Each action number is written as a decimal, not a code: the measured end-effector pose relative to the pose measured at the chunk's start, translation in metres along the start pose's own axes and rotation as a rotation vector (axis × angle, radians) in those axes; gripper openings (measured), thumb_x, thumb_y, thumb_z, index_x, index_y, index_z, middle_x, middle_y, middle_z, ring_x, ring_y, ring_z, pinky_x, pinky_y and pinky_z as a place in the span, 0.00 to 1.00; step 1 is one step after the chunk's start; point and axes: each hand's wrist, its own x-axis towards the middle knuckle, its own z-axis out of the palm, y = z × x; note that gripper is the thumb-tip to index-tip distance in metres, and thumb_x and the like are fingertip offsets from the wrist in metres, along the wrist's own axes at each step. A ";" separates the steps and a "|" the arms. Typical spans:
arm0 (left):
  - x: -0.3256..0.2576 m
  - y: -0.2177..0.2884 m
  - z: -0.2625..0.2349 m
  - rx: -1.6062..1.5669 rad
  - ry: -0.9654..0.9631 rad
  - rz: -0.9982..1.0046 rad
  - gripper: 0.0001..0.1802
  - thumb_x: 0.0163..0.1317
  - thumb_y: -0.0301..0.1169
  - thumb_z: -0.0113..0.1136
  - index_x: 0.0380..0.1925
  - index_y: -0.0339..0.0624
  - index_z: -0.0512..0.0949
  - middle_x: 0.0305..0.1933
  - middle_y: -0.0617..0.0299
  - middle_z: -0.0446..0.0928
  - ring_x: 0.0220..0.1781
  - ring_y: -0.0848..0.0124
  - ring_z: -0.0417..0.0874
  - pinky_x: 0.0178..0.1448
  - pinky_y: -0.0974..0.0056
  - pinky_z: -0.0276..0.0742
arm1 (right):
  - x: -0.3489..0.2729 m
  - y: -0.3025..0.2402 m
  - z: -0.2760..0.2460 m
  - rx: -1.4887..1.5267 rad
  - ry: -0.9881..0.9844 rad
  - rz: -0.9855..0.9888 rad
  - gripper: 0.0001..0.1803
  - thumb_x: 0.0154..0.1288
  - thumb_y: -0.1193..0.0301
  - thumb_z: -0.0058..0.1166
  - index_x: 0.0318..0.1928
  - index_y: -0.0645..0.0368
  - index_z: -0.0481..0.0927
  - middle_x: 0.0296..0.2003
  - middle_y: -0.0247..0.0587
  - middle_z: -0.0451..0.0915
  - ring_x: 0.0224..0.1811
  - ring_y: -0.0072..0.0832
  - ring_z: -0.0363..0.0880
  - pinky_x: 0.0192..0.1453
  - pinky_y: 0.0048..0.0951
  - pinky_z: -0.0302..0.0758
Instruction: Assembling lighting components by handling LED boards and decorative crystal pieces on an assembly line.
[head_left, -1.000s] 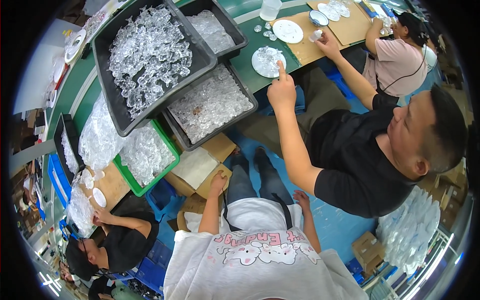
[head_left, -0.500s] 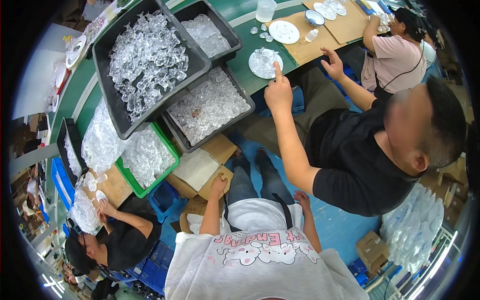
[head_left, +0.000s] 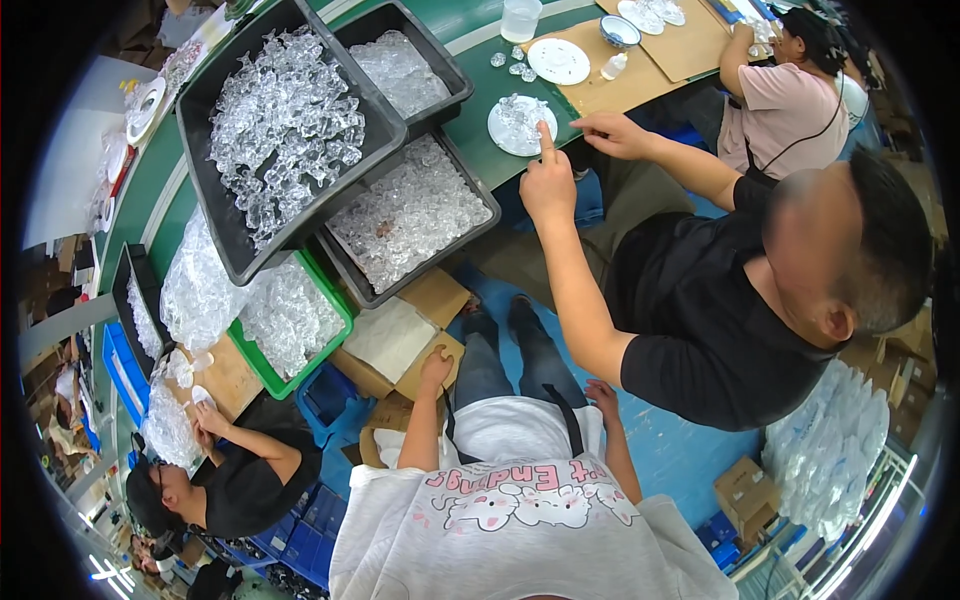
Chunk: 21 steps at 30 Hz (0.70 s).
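My left hand [head_left: 436, 369] hangs low beside the flap of an open cardboard box [head_left: 432, 363]; I cannot tell if it touches the flap. Its fingers are loosely bent, and nothing shows in them. Close to my right hip is my right hand [head_left: 603, 398], its fingers slightly apart and nothing visible in it. Ahead on the right, a co-worker in a black shirt points with one hand [head_left: 548, 190] at a white plate [head_left: 505, 142] bearing clear plastic pieces [head_left: 520, 115]. That person's other hand [head_left: 615, 136] is at the green table's edge.
Black bins [head_left: 225, 245] of clear pieces are stacked ahead left, with a green bin [head_left: 285, 385] below. On the table stand a clear cup [head_left: 520, 20], a small bottle [head_left: 614, 66] and a bowl [head_left: 620, 32]. Other seated people work left and far right.
The co-worker's farther hand has lowered and moved left toward the plate. The co-worker's pointing hand has shifted slightly down and left. My hands have stayed about where they were.
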 end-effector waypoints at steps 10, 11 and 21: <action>-0.005 0.009 -0.001 -0.007 -0.027 -0.001 0.25 0.51 0.38 0.50 0.51 0.42 0.66 0.33 0.47 0.77 0.41 0.54 0.77 0.47 0.57 0.71 | 0.004 0.005 -0.001 -0.008 0.010 0.010 0.16 0.59 0.61 0.46 0.46 0.50 0.75 0.38 0.34 0.78 0.38 0.21 0.76 0.39 0.26 0.70; -0.005 0.009 -0.001 -0.008 -0.026 -0.003 0.25 0.51 0.38 0.50 0.51 0.42 0.66 0.33 0.47 0.77 0.41 0.54 0.77 0.47 0.57 0.71 | 0.005 0.005 -0.001 -0.007 0.014 0.007 0.16 0.59 0.61 0.46 0.46 0.50 0.75 0.38 0.34 0.78 0.37 0.21 0.76 0.38 0.25 0.70; -0.004 0.009 -0.001 0.028 0.015 0.052 0.26 0.51 0.38 0.49 0.51 0.42 0.66 0.33 0.45 0.77 0.42 0.53 0.77 0.47 0.57 0.70 | 0.006 0.000 0.001 -0.039 0.027 0.013 0.15 0.59 0.63 0.46 0.46 0.51 0.76 0.37 0.34 0.79 0.36 0.22 0.77 0.37 0.25 0.71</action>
